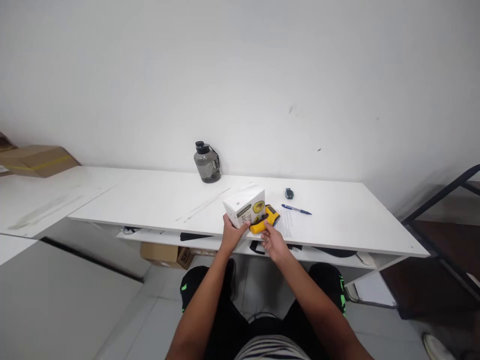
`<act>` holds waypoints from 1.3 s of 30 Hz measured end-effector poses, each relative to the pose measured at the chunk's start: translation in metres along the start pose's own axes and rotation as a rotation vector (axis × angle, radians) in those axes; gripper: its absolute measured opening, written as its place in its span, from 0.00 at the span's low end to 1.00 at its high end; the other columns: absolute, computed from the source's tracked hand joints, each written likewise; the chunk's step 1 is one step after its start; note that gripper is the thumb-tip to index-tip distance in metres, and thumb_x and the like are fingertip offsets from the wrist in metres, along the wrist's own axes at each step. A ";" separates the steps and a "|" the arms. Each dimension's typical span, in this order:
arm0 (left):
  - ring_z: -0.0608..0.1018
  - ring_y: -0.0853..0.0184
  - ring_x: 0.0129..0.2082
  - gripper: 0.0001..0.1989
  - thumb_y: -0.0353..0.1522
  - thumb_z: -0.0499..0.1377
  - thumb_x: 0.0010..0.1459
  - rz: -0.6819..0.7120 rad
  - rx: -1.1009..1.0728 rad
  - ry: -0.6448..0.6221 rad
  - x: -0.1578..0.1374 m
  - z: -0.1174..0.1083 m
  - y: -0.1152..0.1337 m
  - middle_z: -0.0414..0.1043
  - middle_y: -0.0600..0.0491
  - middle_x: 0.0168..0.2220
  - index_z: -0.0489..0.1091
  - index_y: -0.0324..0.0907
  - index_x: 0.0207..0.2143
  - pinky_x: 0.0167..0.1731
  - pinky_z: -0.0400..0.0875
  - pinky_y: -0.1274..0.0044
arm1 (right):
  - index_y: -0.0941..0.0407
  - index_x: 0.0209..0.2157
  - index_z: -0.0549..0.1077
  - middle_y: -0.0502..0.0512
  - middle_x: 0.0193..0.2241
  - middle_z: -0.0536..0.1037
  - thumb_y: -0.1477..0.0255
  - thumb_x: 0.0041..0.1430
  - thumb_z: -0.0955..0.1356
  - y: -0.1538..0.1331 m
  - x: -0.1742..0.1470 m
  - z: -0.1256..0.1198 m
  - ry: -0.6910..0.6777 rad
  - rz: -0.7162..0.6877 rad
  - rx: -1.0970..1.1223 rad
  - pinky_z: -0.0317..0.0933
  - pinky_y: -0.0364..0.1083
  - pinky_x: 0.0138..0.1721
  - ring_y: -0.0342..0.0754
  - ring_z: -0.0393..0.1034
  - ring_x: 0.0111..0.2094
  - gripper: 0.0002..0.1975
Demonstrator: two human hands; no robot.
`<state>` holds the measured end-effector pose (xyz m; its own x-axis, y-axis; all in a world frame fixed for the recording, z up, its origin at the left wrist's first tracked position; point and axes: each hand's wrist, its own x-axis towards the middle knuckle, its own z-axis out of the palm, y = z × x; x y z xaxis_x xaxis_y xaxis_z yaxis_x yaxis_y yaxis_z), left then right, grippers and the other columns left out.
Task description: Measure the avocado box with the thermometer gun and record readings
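My left hand [232, 235] is closed around the lower left side of a white box [234, 204] printed with avocado pictures, which stands tilted at the table's front edge. My right hand [273, 242] pinches a yellow-and-black handheld tool [273, 215] whose exact kind I cannot make out. The tool lies against the box's right side, its yellow end close to my left thumb. Under and beside it is a sheet of paper [287, 222] with lines of writing. A blue pen [296, 209] rests across the top of the sheet.
On the white table [150, 200] stand a grey jug-like bottle [208, 165] near the wall and a dark watch [289, 193]. Cardboard boxes [41, 160] sit at the far left. A shelf below the tabletop holds dark items; another carton [161, 253] is beneath. A dark chair [435, 270] is at right.
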<state>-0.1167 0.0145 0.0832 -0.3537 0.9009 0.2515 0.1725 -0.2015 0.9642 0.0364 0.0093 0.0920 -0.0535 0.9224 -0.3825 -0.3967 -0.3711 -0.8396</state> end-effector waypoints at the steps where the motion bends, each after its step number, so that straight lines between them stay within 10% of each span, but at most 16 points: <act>1: 0.73 0.61 0.46 0.32 0.39 0.68 0.41 0.001 -0.011 -0.013 -0.005 0.002 0.001 0.68 0.49 0.44 0.56 0.42 0.45 0.44 0.71 0.67 | 0.56 0.34 0.68 0.52 0.26 0.74 0.55 0.46 0.72 -0.005 -0.001 0.005 0.036 0.060 0.060 0.55 0.40 0.18 0.42 0.65 0.21 0.20; 6: 0.73 0.62 0.45 0.32 0.38 0.69 0.41 0.005 -0.026 -0.014 -0.023 0.014 0.007 0.68 0.49 0.44 0.57 0.42 0.46 0.45 0.70 0.68 | 0.56 0.34 0.67 0.49 0.26 0.75 0.69 0.47 0.71 -0.020 -0.012 0.018 0.143 0.144 0.311 0.61 0.40 0.22 0.42 0.68 0.24 0.13; 12: 0.75 0.63 0.43 0.31 0.38 0.68 0.42 -0.070 -0.198 0.092 -0.030 0.016 0.022 0.71 0.49 0.43 0.58 0.42 0.47 0.43 0.71 0.68 | 0.54 0.37 0.64 0.46 0.28 0.74 0.73 0.38 0.75 -0.019 -0.053 -0.027 0.095 -0.342 0.067 0.63 0.42 0.31 0.43 0.68 0.29 0.22; 19: 0.76 0.62 0.43 0.28 0.41 0.65 0.47 -0.025 -0.345 -0.035 -0.015 0.028 0.048 0.72 0.49 0.45 0.62 0.42 0.48 0.44 0.71 0.69 | 0.53 0.42 0.68 0.48 0.31 0.70 0.65 0.46 0.74 -0.030 -0.110 -0.058 -0.469 -0.322 -0.175 0.63 0.44 0.33 0.43 0.67 0.31 0.21; 27: 0.75 0.61 0.44 0.28 0.41 0.65 0.48 0.053 -0.355 -0.159 -0.020 0.042 0.079 0.72 0.48 0.46 0.63 0.43 0.51 0.43 0.71 0.70 | 0.55 0.35 0.66 0.46 0.21 0.68 0.56 0.51 0.70 -0.036 -0.117 -0.053 -0.138 -0.332 -0.304 0.59 0.41 0.22 0.40 0.62 0.19 0.18; 39: 0.76 0.61 0.43 0.34 0.44 0.65 0.47 0.182 -0.391 -0.201 -0.037 0.038 0.107 0.71 0.47 0.45 0.60 0.43 0.53 0.40 0.72 0.71 | 0.56 0.33 0.66 0.47 0.20 0.67 0.59 0.52 0.69 -0.066 -0.145 -0.045 -0.218 -0.498 -0.480 0.57 0.41 0.22 0.40 0.59 0.20 0.16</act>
<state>-0.0498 -0.0258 0.1733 -0.1581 0.8862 0.4355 -0.1579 -0.4580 0.8748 0.1112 -0.1046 0.1850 -0.1725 0.9760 0.1331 0.0221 0.1389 -0.9901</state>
